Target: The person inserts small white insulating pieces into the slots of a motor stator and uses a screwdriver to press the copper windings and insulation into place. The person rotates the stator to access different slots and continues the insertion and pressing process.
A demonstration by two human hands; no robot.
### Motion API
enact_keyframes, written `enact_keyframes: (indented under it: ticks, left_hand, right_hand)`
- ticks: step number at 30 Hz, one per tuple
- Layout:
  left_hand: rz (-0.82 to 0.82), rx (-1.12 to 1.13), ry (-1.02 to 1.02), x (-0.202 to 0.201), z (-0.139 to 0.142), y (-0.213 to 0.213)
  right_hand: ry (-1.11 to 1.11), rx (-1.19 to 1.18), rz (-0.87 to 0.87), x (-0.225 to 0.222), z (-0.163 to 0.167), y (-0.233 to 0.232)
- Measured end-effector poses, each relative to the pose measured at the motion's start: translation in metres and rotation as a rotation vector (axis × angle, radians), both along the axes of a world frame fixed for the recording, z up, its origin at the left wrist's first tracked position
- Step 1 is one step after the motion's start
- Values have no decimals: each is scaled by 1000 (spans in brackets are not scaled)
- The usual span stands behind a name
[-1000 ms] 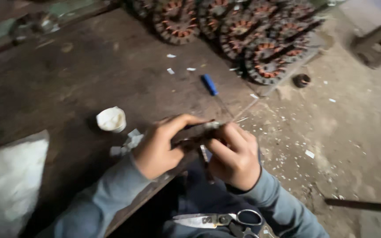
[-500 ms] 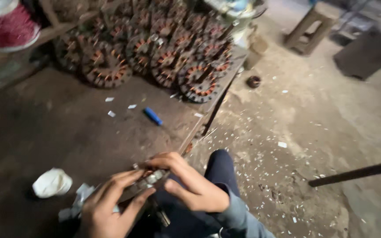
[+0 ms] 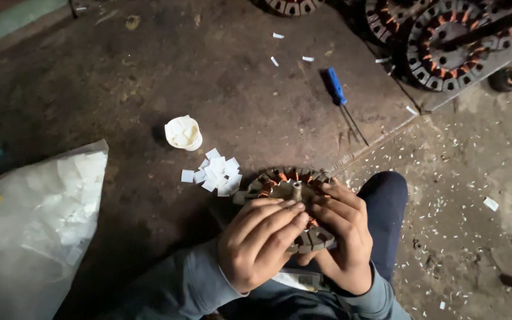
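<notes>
Stator point(image 3: 288, 192) now faces up between both hands point(image 3: 303, 240), closer than before.

This is a rough motor-repair workshop. A dark, grimy wooden work board point(image 3: 149, 83) lies at floor level, with wound fan stators point(image 3: 451, 47) stacked at its edge, a blue-handled screwdriver point(image 3: 338, 90), cut white paper slips point(image 3: 216, 173), and a dusty concrete floor point(image 3: 463, 195) littered with scraps.

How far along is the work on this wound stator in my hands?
Done: copper coils sit on the stator. In hand: left hand and right hand both grip it. Left: white paper slips lie unused beside the cup; how many slots are filled is hidden.
</notes>
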State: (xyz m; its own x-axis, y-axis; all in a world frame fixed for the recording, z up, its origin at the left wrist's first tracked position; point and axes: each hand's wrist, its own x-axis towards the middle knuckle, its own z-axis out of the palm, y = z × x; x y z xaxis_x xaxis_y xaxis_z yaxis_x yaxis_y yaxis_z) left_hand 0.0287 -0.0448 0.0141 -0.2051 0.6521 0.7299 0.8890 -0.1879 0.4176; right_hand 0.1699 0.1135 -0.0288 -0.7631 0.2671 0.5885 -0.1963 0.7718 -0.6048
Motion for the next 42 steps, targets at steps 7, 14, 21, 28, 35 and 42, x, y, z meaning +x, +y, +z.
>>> enact_keyframes:
  ticks: [7, 14, 21, 28, 35, 42]
  left_hand:
    - [-22, -65, 13, -7, -3, -14]
    - [55, -12, 1, 6, -10, -9]
    - [108, -13, -64, 15, -6, -7]
    - [122, 34, -87, 15, -7, -2]
    - [135, 7, -109, 18, -6, -2]
    - [63, 15, -145, 17, -2, 3]
  right_hand:
    - [-46, 29, 66, -2, 7, 3]
    - [-85, 22, 4, -3, 11, 1]
    - [48, 11, -20, -2, -4, -2]
    - [63, 2, -12, -3, -6, 3]
    - [60, 23, -25, -2, -6, 6]
    - [102, -118, 48, 2, -10, 16]
